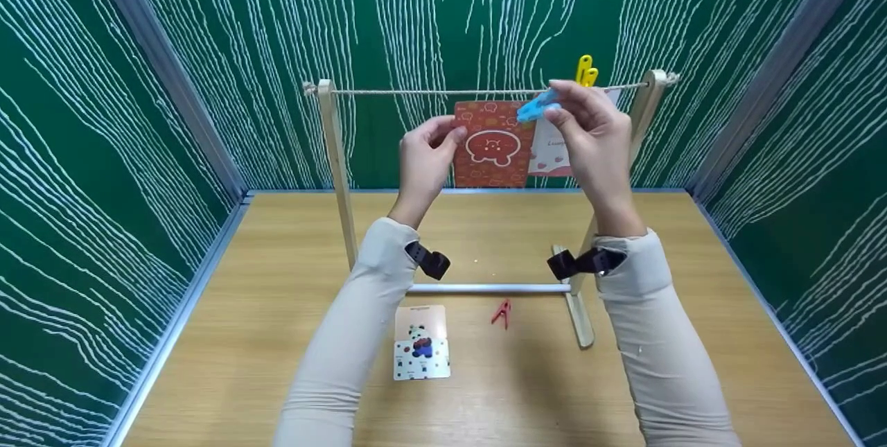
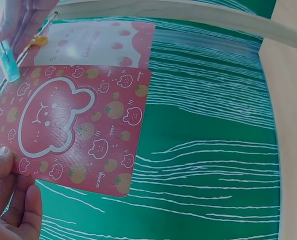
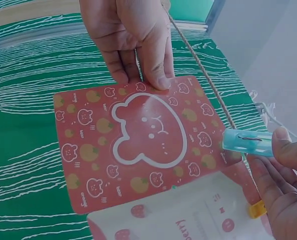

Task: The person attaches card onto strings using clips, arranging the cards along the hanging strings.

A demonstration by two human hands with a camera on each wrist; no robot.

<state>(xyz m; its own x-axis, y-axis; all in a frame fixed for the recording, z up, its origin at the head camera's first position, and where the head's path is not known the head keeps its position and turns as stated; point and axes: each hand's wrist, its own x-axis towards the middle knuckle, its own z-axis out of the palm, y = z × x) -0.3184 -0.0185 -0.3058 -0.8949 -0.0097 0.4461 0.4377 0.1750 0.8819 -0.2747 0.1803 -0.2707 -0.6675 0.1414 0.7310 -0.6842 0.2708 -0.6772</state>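
A red card (image 1: 490, 175) with a bear face hangs just below the rope (image 1: 395, 92), its left edge pinched between thumb and fingers of my left hand (image 1: 424, 163). My right hand (image 1: 601, 138) pinches a blue clothespin (image 1: 535, 108) whose tip is at the card's upper right corner; the right wrist view shows the clothespin (image 3: 248, 142) by the rope there. Whether its tip grips both rope and card I cannot tell. Beside the red card, a white and pink card (image 1: 551, 154) hangs at the yellow clothespin (image 1: 585, 71), partly covered by my right hand.
On the table (image 1: 291, 336) lie a card with a bear picture (image 1: 423, 368) and a red clothespin (image 1: 504, 311). A wooden post (image 1: 336, 156) stands at each end of the rope, and a pale bar (image 1: 492, 288) joins the frame low down. Green walls enclose the table.
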